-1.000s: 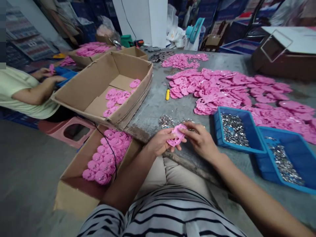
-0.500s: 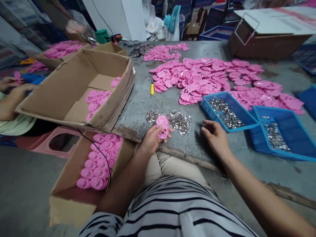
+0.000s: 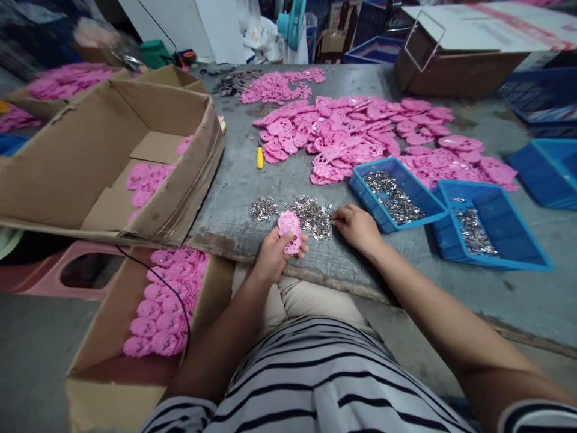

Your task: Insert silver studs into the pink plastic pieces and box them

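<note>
tabletop (image 3: pixel 279 180): left hand (image 3: pixel 271 255) holds pink piece (image 3: pixel 290 231); right hand (image 3: pixel 358 227) perhaps touches studs (image 3: pixel 313 216)

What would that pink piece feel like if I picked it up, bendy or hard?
Probably hard: the pink piece stands unbent in the left hand. Likely light, being thin with holes. Flat, so it should not roll.

Single head camera, high, facing forward-down, close over table (image 3: pixel 279 186) edge.
</note>
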A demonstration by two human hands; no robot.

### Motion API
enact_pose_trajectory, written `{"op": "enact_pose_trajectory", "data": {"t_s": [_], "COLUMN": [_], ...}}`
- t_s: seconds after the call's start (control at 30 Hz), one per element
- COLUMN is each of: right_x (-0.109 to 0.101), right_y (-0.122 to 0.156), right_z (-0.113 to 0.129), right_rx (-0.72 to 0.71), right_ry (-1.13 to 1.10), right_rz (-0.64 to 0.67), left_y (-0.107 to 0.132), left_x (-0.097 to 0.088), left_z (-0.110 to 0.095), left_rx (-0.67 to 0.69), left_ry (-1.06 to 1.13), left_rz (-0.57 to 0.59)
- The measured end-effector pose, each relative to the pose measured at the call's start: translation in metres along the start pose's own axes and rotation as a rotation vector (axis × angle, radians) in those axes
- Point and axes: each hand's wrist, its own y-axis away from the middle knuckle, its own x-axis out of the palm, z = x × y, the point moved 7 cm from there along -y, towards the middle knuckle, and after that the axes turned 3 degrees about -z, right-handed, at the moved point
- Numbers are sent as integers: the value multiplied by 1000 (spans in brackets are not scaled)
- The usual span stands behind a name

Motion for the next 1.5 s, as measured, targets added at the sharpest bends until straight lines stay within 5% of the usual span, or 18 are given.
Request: {"op": "enact_pose_trajectory", "data": {"t_s": [0.5,0.73,0.97,1.27,1.5], "right_x": [4,-5,-3,-1,9], "right_y": [2,5,21,31,38], "right_z": [2,-9,35,56,55], "right_rx": [-83,53,92,5,149], "right_ry": [-4,-463,-937,-903,-1019], "right_rz": [5,-46,219,248,269], "left_y": [2,5,12,8,12], "left_x": [2,4,9,15,9], "left_z": [4,2,2,1,3], "left_rx": [-11,-10,147,175,189], "left_ry": [18,-6,-110,-154,-234], "left_rz": [5,-21,-199,-304,-369]}}
